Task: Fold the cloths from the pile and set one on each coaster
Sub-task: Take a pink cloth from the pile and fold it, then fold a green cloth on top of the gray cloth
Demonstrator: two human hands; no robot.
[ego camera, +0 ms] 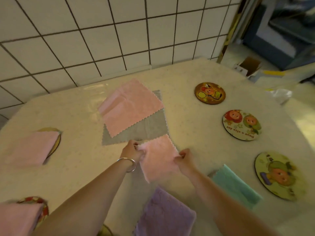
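Observation:
A folded pink cloth (157,157) lies in the middle of the table. My left hand (133,151) pinches its left corner and my right hand (185,158) pinches its right edge. Behind it is the pile: a flat pink cloth (129,108) on top of a grey cloth (146,132). Folded pink cloths (32,149) (17,218) cover two coasters at the left. A purple cloth (163,215) and a teal cloth (235,184) lie folded near me. Three bare round picture coasters (210,93) (242,124) (278,175) line the right side.
A white tiled wall (85,40) rises behind the table. An open cardboard box (248,67) and clear plastic wrap (279,95) lie past the table's far right corner. A silver bangle (127,163) circles my left wrist.

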